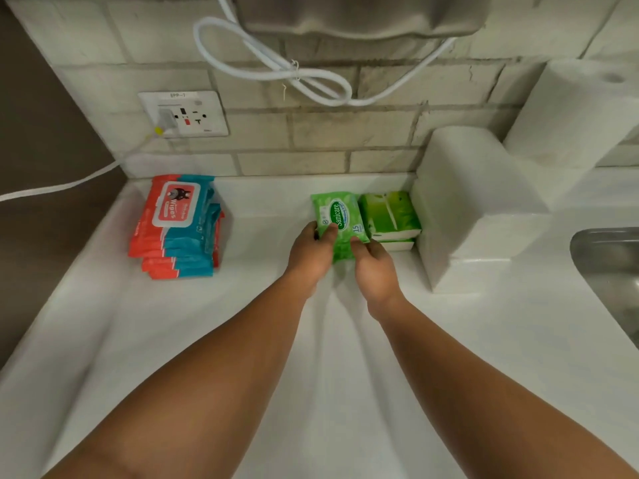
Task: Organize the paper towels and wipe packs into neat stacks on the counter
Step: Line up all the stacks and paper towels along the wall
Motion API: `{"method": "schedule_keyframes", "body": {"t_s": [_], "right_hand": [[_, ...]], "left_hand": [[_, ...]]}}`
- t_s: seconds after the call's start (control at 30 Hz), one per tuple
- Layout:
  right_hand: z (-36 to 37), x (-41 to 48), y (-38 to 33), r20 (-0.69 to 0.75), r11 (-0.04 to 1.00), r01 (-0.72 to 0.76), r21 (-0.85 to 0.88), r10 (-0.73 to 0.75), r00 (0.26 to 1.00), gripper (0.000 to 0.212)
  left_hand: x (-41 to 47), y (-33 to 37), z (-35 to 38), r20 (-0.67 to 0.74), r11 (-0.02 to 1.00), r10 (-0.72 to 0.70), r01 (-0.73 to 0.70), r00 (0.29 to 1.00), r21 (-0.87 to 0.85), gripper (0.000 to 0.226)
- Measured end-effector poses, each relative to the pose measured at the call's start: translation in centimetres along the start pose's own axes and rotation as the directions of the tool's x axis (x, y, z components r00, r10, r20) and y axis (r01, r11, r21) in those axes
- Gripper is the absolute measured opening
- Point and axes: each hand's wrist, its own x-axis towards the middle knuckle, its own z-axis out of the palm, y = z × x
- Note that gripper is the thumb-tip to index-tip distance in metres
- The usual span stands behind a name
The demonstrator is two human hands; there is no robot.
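Left hand (pixel 313 250) and right hand (pixel 375 267), both curled, pinch the near edge of the green wipe pack (pixel 340 216) at frame centre, just beside the green tissue packs (pixel 390 216). It looks light, soft and slick; holding both near corners seems steadiest.

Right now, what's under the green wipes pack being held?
Only a strip of green wrapper shows below the green wipes pack, between the left hand and right hand. Both hands and the pack cover the rest; whether it's another pack is unclear.
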Motion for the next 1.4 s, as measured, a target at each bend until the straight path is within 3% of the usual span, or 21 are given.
{"method": "schedule_keyframes", "body": {"t_s": [0.23,0.67,1.1,1.3,1.4], "right_hand": [[-0.4,-0.5,0.1,0.086,0.999,-0.02,0.043,0.016,0.996,0.037],[-1.1,-10.1,5.2,0.242,0.986,0.132,-0.102,-0.105,0.965,0.033],[-0.6,-17.6,6.9,0.355,0.969,0.155,-0.19,-0.08,0.931,0.03],[-0.2,-18.6,7.8,0.392,0.876,0.345,-0.337,-0.203,0.897,0.032],[0.2,-17.8,8.6,0.402,0.733,0.437,-0.521,-0.241,0.883,0.038]], "left_hand": [[-0.6,-1.1,-0.7,0.055,0.999,0.013,-0.012,0.998,-0.034,0.033],[-11.2,-5.6,-4.6,-0.015,0.998,0.005,-0.006,1.0,-0.064,0.035],[-18.8,-8.1,-8.8,-0.019,0.995,-0.03,0.028,0.999,-0.1,0.037],[-21.0,-9.0,-10.9,0.001,0.999,0.053,-0.053,0.999,-0.006,0.031],[-21.6,-10.5,-11.8,-0.001,0.959,0.138,-0.134,0.99,0.249,0.05]]}}
